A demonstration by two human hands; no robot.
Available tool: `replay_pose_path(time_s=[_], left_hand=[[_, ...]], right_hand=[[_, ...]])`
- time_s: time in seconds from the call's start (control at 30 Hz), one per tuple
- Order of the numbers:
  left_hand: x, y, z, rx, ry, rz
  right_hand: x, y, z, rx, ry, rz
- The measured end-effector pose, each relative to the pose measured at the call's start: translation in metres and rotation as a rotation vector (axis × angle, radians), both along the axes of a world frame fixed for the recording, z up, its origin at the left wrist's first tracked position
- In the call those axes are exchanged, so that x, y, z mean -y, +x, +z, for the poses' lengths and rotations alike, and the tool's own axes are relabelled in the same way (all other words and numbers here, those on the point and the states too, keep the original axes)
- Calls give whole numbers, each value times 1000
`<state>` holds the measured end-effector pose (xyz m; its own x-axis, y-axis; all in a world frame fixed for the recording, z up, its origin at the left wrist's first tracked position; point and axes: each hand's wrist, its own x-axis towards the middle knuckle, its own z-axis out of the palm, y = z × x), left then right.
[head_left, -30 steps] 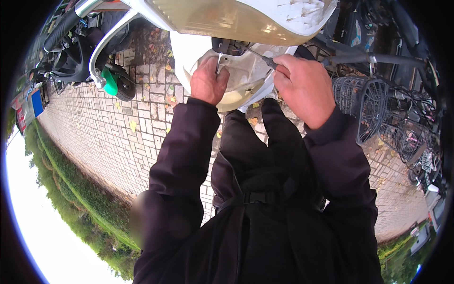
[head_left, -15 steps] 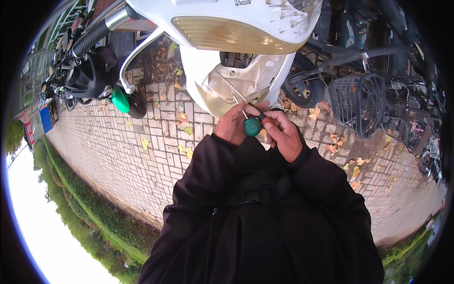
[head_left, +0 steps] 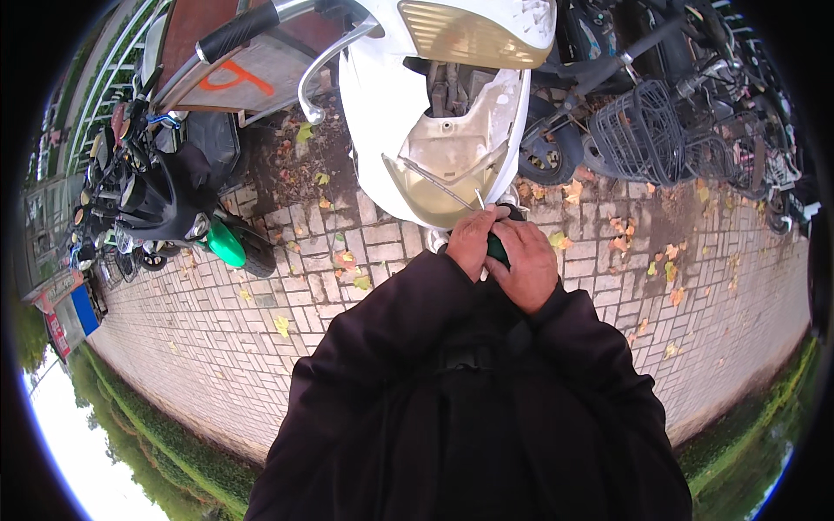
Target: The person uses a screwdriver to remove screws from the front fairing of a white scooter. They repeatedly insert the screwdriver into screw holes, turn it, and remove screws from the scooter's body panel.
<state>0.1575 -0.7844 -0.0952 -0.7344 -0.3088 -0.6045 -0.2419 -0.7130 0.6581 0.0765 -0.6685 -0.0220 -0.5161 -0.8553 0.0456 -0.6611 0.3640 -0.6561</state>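
Observation:
Both hands are close together in front of a white scooter's front end (head_left: 447, 143). My left hand (head_left: 472, 243) is closed around a screwdriver, whose short bright shaft (head_left: 479, 199) pokes out past the fingertips. Its green ball-shaped handle (head_left: 497, 250) shows between the hands, partly covered by my right hand (head_left: 528, 265), which is closed over it. A long thin metal rod (head_left: 439, 185) slants from the fingers across the scooter's yellowed lower lens; its near end is hidden. Above the lens, an opening (head_left: 450, 87) in the nose exposes inner parts.
The scooter's brake lever (head_left: 313, 108) juts out at the left. Parked scooters, one with a green fender (head_left: 226, 243), line the far left. A black wire basket (head_left: 638, 135) and a wheel (head_left: 549, 152) stand at the right. Leaves dot the brick paving (head_left: 304, 300).
Both hands have moved slightly right and nearer to me. My right hand has closed over the green handle, which was exposed before. The view has shifted, showing more of the nose opening.

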Motion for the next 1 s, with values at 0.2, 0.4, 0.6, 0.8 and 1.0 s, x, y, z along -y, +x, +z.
replay_pose_path(time_s=[0.2,0.4,0.6,0.8,1.0], left_hand=[[9,10,19,65,-18,-17],[60,21,36,186,-895,-291],[105,34,39,187,-1185,-339],[168,-7,12,-46,-1463,-565],[187,-35,4,-42,-1397,-731]], right_hand=[[1,11,-2,181,-57,-25],[6,-15,-39,1419,-473,-568],[25,-46,-79,1806,-530,-637],[76,-60,-92,1460,-600,-512],[118,-63,-118,1087,-423,-532]])
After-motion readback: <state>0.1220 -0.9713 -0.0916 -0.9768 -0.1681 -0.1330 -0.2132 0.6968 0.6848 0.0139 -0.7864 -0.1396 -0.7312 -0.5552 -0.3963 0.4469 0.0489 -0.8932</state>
